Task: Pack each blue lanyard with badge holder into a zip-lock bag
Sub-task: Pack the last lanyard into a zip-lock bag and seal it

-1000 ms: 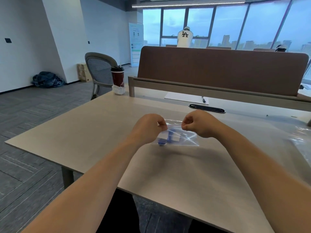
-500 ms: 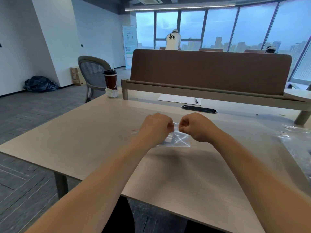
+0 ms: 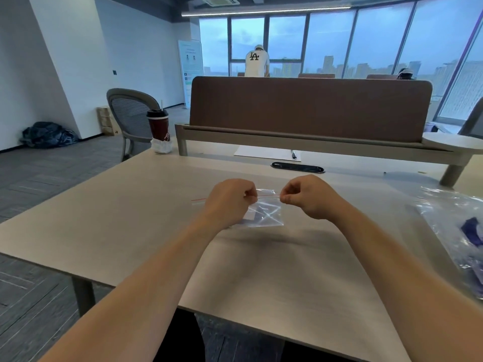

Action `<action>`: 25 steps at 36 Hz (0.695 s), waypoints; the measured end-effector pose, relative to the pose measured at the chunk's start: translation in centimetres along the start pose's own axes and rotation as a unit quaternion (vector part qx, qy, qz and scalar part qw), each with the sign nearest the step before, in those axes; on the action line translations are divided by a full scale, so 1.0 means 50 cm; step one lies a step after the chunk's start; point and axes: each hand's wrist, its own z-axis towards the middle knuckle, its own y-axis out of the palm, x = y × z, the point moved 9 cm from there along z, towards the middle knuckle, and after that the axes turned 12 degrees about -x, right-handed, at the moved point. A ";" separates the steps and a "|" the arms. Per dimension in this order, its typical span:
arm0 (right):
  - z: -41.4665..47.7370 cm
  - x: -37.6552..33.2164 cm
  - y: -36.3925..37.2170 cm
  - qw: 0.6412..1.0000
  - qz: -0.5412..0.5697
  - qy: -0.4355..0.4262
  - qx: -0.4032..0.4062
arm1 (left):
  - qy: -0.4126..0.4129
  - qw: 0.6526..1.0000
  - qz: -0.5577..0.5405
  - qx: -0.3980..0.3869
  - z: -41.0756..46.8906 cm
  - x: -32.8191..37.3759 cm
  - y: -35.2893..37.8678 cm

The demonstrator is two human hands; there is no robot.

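1 zip-lock bag (image 3: 266,215) filled, seal being pinched by left hand (image 3: 230,199) and right hand (image 3: 305,197); more lanyards (image 3: 470,228) wait to its right.

Zip-lock bag (image 3: 266,218) clear, red seal stripe (contents pale, blurred); table (image 3: 117,218) beige; divider (image 3: 308,105) brown.

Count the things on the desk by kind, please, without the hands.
Zip-lock bag: 1
Heap of clear plastic at the right edge: 1 (its contents cannot be counted)
Cup: 1
Paper sheet: 1
Pen: 1
Total: 5
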 end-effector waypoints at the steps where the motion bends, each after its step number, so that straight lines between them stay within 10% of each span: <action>1: -0.003 0.004 -0.006 1.000 -0.005 0.003 0.007 | -0.006 1.000 0.004 0.005 0.000 -0.006 -0.002; 25: -0.021 -0.046 -0.006 0.999 0.008 -0.012 0.035 | -0.080 0.997 -0.020 0.006 -0.063 -0.062 -0.061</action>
